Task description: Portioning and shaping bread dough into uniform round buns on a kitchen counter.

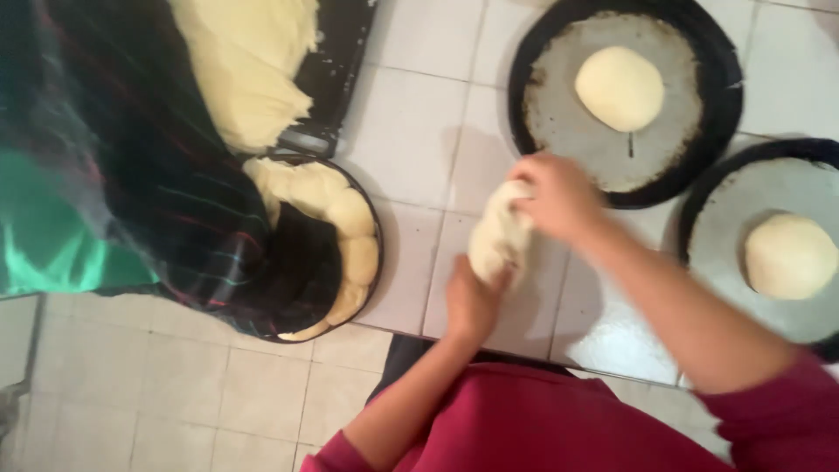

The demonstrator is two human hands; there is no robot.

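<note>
Using the white tiled counter (pixel 419 131) as home base: at its left end there's a dark tray (pixel 336 61) with a big slab of pale dough (pixel 245 61) on it, partly under a dark plaid cloth (pixel 166 175). Just in front of that, a round dark pan (pixel 371 253) already has a ring of dough pieces (pixel 350 236) lining its edge, with the cloth draped over part of it too.

Counter middle, near the front edge: the left hand (pixel 472 301) cups a dough lump (pixel 500 236) from below, and the right hand (pixel 555 197) is closed over its top. So this one looks mid-shaping, not panned.

Counter right: two round pans, the far one (pixel 625 105) and the near one (pixel 769 253), each holding one smooth dough ball (pixel 619 87) (pixel 791 256). Looks like two balls are done and plenty of slab is left.
</note>
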